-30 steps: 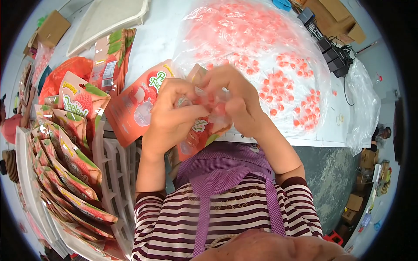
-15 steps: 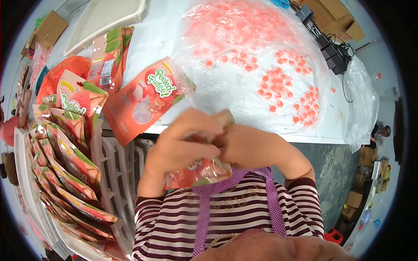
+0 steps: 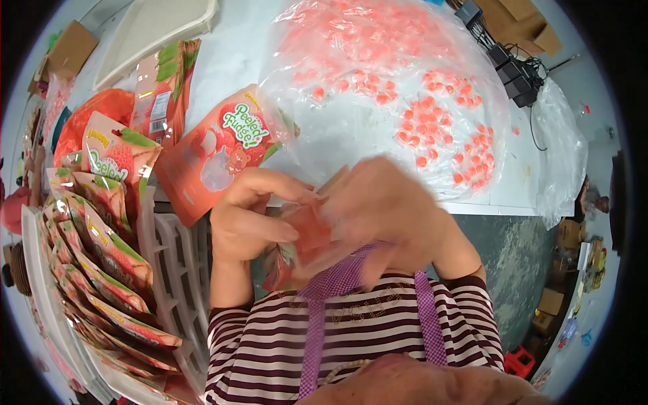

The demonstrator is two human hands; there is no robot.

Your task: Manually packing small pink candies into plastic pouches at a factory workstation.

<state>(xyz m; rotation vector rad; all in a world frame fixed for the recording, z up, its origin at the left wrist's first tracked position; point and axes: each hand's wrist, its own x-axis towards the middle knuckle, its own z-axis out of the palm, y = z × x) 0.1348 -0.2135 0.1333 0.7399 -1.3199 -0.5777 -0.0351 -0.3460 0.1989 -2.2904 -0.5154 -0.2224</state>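
In front of my chest, my left hand [image 3: 246, 219] grips a coral-red candy pouch [image 3: 312, 233], thumb on one side and fingers at its upper edge. My right hand [image 3: 385, 209] is at the pouch's right side; motion smears its fingers, and whether they touch the pouch cannot be told. Just beyond my left hand, a flat, larger-looking pouch [image 3: 192, 172] with a bear print lies at the table edge. Farther off, a clear plastic sheet or bag [image 3: 324, 142] carries loose red-and-white wrapped candies [image 3: 425, 121], with more candies heaped under the film behind.
A white crate [image 3: 172, 270] at my left holds a row of upright pouches [image 3: 115, 270]. Behind it are a pouch stack [image 3: 162, 101], a red plastic bag [image 3: 101, 108] and a white tray [image 3: 152, 40]. Black adapters with cables [image 3: 513, 74] sit at the far right.
My right hand has moved slightly right and is more blurred. The pouch has turned in my left hand, showing more of its red surface. The whole view has shifted slightly.
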